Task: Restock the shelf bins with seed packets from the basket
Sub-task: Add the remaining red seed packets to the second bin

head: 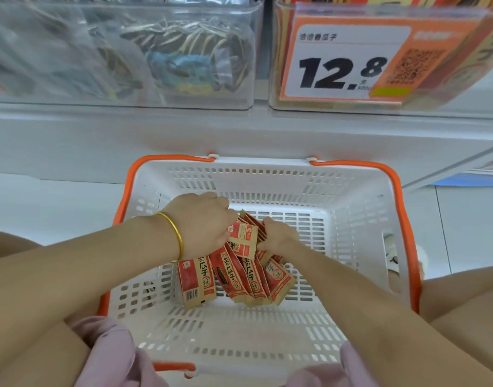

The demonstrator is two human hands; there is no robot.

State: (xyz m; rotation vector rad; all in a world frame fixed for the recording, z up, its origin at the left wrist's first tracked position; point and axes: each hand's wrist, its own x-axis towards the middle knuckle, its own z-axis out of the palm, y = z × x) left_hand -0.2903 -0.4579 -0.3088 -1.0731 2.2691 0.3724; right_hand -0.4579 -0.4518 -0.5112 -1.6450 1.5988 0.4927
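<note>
White plastic basket (351, 191), slotted walls, with orange handles (401, 205) folded down along its rim. It sits on the pale floor (44, 208) directly below the shelf edge (239, 127), between the person's knees.

Contents: a fanned bundle of red and brown-paper seed packets (234, 275) on the basket floor, left of centre. The lower ends splay toward the near wall; the upper ends are gathered between the two hands. One packet at the left shows a barcode.

Left hand (203, 222): reaches in from the left, back of the hand upward, fingers curled down over the upper ends of the packets. The fingertips are hidden, so the exact hold cannot be told. A gold bangle (176, 236) sits on this wrist.

Right hand (278, 236): reaches in from the right, fingers curled round the right edge of the same upper ends, gripping them.

Above: a clear bin (72, 99) at the left holds see-through packs of striped seeds. Just beside it at the right stands a second clear bin (276, 65) with orange packs, and a price tag (343, 68) reading 12.8 on its front.

Pale pink cloth (108, 350) shows at the bottom edge of the view.
</note>
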